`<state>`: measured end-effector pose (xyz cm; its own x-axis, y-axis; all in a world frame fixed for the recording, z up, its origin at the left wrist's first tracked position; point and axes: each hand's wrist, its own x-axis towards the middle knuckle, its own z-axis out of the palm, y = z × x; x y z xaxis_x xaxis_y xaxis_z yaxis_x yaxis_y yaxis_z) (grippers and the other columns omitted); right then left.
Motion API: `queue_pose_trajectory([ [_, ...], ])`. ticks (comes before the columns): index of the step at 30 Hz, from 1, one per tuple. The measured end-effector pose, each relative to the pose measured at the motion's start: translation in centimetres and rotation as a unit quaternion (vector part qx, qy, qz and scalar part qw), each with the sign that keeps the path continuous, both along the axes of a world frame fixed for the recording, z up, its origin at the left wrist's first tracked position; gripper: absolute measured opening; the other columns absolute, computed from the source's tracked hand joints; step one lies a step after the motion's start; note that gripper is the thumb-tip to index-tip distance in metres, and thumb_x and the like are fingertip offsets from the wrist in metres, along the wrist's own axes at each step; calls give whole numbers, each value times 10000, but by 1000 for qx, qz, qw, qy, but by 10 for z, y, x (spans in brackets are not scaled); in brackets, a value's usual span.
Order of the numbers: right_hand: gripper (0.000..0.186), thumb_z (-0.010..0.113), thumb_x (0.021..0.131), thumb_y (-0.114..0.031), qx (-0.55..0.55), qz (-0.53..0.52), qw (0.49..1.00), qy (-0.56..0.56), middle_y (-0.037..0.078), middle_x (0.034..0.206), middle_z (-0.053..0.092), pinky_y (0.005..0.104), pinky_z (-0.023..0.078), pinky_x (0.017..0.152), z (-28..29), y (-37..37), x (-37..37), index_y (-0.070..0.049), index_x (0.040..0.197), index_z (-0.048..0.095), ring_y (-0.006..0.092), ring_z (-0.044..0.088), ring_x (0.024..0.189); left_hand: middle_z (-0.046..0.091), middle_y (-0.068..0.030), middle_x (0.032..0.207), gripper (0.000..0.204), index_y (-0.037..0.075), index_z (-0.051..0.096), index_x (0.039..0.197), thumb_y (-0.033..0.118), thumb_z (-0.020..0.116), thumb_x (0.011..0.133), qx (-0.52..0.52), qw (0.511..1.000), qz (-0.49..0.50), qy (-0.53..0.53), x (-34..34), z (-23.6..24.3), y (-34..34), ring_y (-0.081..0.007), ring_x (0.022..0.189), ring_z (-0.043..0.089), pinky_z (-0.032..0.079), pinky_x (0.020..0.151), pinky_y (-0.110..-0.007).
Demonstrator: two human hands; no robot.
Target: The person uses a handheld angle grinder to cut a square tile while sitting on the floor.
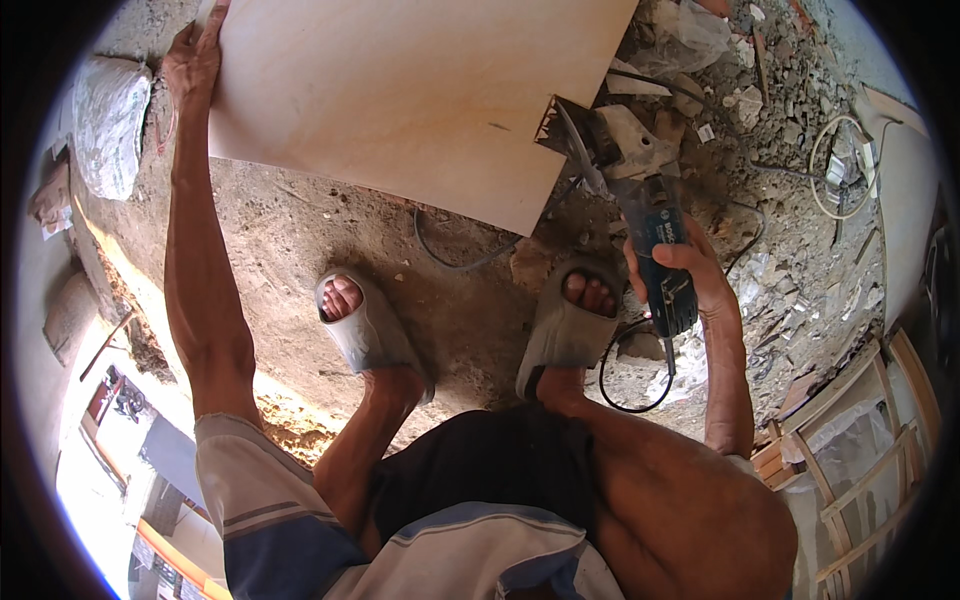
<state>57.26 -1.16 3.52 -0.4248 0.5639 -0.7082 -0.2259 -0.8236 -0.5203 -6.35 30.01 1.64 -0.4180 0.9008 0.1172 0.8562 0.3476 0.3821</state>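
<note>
A large beige tile [400,100] lies at the top middle, tilted, its front corner pointing toward my right foot. My left hand [193,62] grips the tile's left edge, one finger stretched along it. My right hand [690,262] is wrapped around the dark blue body of an angle grinder [668,285]. The grinder's disc [585,150] stands on edge at a notch [557,122] in the tile's right side. Several thin parallel cuts show at that notch. From the grinder's rear end a black cord [610,392] loops over the ground.
Broken rubble [790,90] covers the ground at the right, with a pale cable loop [820,165] on it. Slatted wooden frames [850,480] stand at the lower right. A clear plastic sheet [110,125] lies at the upper left. My sandalled feet [365,320] rest on the dirt below the tile.
</note>
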Motion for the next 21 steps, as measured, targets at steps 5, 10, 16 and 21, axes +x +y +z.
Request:
queue_pose_trajectory([
  [5,724,890,865,-393,-1,-7,1000,1,154,919,731,361,626,549,2,-1,0,18,1393,614,245,758,640,691,-303,1471,1345,-91,590,1549,952,762,717,-1,1000,-1,-9,-6,-4,1,-406,1392,653,471,1231,-480],
  [10,733,891,867,-382,-5,-10,1000,1,156,918,729,359,627,550,1,-2,-5,11,1415,603,247,756,639,729,-287,1342,1113,-59,665,1421,867,737,808,18,999,-13,23,-20,3,-1,-395,1282,682,489,1143,-486],
  [16,737,890,866,-375,-4,-16,1000,-17,158,924,730,361,627,553,8,-4,-5,9,1422,596,245,755,641,795,-243,1097,692,-8,784,1175,654,747,979,76,997,-19,17,74,36,-32,-360,1051,739,542,949,-512],
  [21,726,883,876,-372,-7,-22,1000,-16,159,933,732,367,627,556,13,-4,-5,11,1421,594,248,756,647,796,-239,1085,688,-12,783,1158,651,755,975,74,997,-6,2,66,32,-28,-355,1043,737,543,947,-509],
])
